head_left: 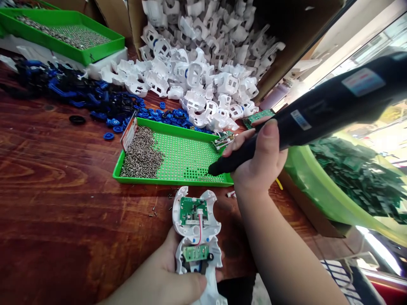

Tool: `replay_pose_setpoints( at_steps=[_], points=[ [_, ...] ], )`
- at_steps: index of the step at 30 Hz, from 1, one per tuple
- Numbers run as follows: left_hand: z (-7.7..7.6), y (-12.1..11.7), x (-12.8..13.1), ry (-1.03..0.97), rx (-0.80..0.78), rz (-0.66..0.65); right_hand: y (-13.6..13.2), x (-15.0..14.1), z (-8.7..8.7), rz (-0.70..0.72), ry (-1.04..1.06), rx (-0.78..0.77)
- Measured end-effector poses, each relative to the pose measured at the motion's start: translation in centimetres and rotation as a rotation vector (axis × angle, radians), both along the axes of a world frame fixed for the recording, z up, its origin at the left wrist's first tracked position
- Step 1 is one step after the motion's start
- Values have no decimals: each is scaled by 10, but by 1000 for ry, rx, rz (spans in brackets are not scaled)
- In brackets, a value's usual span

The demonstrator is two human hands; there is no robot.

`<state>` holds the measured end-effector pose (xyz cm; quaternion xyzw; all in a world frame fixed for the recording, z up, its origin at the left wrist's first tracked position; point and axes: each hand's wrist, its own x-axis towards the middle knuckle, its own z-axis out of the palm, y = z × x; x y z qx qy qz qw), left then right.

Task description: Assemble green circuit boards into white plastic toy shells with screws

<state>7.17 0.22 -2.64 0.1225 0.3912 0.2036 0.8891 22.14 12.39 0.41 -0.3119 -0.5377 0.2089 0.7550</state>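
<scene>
My right hand (pixel 262 163) grips a black electric screwdriver (pixel 305 114), its tip down at the near right part of a green screw tray (pixel 173 181). Small screws (pixel 143 152) lie heaped at the tray's left end, while others stand in rows of holes; some holes near the tip are bare. In my left hand (pixel 178 271) is an open white plastic housing (pixel 178 224), held below the tray. Inside it sit a green circuit board (pixel 187 207) with a red and white cable and a smaller board (pixel 195 253).
White plastic shells (pixel 193 72) spill from a cardboard box behind the tray. Blue parts (pixel 168 115) and dark parts lie to its left, under a second green tray (pixel 85 55). At right stands a yellow-green tub (pixel 318 190) of circuit boards. Loose screws (pixel 154 212) lie near the housing.
</scene>
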Motion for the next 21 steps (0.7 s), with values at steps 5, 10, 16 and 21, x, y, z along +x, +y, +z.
replay_pose_setpoints(
  at_steps=[5,10,16,21],
  points=[
    [-7,-4,1,0,37,-14,2,0,-2,-8,-12,-5],
    [-2,-1,-1,-19,76,-6,1,1,-2,6,-57,0],
    [9,6,-1,11,34,-9,1,-1,1,3,-21,-5],
    [6,6,-1,34,34,-38,-1,0,0,13,-28,-18]
  ],
)
